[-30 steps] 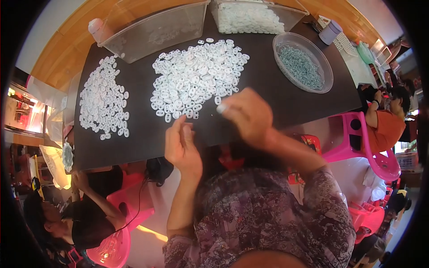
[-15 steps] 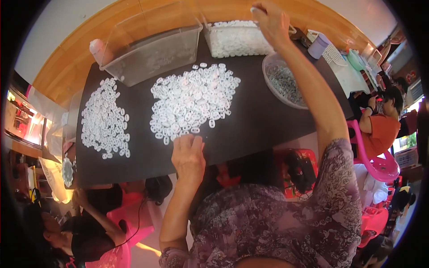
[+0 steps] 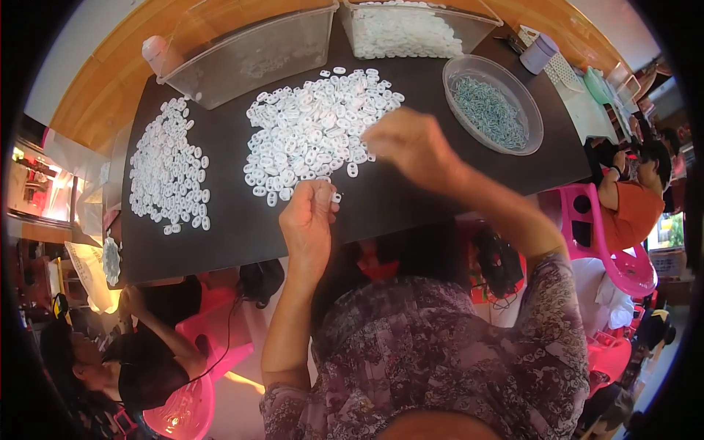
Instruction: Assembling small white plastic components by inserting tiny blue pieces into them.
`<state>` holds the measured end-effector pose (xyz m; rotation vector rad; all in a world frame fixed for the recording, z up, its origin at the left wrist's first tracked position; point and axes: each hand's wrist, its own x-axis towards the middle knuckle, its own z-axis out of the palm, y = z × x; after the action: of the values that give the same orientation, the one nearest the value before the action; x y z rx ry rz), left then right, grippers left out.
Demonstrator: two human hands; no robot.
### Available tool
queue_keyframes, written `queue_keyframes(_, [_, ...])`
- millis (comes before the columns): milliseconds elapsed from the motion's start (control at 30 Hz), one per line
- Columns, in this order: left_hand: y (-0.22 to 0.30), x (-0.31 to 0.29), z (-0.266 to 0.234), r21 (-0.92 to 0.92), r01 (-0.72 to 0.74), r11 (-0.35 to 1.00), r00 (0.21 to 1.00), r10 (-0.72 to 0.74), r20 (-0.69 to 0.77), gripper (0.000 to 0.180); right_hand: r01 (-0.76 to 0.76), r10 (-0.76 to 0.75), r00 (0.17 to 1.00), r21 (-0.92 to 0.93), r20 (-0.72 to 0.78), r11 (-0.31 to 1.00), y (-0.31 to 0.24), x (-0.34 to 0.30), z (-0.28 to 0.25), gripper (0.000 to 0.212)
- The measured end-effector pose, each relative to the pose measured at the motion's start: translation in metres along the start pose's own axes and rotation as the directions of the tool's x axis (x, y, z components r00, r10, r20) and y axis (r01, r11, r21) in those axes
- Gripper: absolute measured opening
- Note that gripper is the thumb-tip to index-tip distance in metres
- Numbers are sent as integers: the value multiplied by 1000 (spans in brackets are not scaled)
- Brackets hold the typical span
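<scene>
My left hand (image 3: pixel 306 213) is closed at the near edge of a heap of white oval plastic pieces with two holes (image 3: pixel 315 128). Between its thumb and fingers it pinches one such white piece (image 3: pixel 336 197). To its right, my right hand (image 3: pixel 414 147) hovers by the heap's right edge, its fingers blurred and bunched. Whether anything is in them cannot be made out. A second, smaller pile of the same white pieces (image 3: pixel 167 165) lies on the left of the dark table (image 3: pixel 227 213). On the right stands a clear round bowl (image 3: pixel 535 132) of thin silvery-green metal pieces, perhaps screws.
Along the back stand a mostly bare clear bin (image 3: pixel 249 62) and another bin (image 3: pixel 469 22) full of white pieces. A pink bottle (image 3: pixel 160 55) and a lilac cup (image 3: pixel 539 53) flank them. People sit at the left and right on pink chairs.
My right arm has come back from the full bin at the rear to the middle heap. My left hand has turned and lifted, and a white piece now shows in it. The view has shifted.
</scene>
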<state>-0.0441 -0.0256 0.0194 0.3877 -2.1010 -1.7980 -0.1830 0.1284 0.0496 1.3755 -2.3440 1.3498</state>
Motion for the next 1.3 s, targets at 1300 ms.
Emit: queue_keyframes(1300, [-4,-16,5,-377,201,904,979,-183,83,9,79,-130,990,-529,-61,845,14,-43,24,21])
